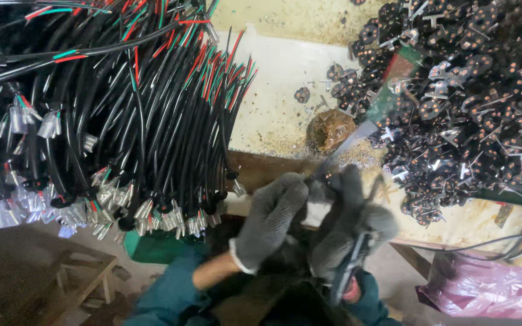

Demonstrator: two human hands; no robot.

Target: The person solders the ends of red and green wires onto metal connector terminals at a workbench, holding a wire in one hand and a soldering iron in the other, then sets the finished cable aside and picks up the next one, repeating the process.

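Your gloved left hand (270, 217) and right hand (348, 223) meet, both clasping a blurred black cable (348, 274); plug pile (472, 90) beyond right hand on desk (273, 90)

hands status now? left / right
Left hand: gloved, curled shut; what it holds cannot be told.
Right hand: gloved, closed on a dark tool, blurred.

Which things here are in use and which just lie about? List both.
In use: left grey knitted glove; right grey knitted glove; dark-handled hand tool; black moulded plug parts with metal pins; black cables with metal terminals.

Lying about: pink plastic bag; brown crumpled wrapper; wooden stool.
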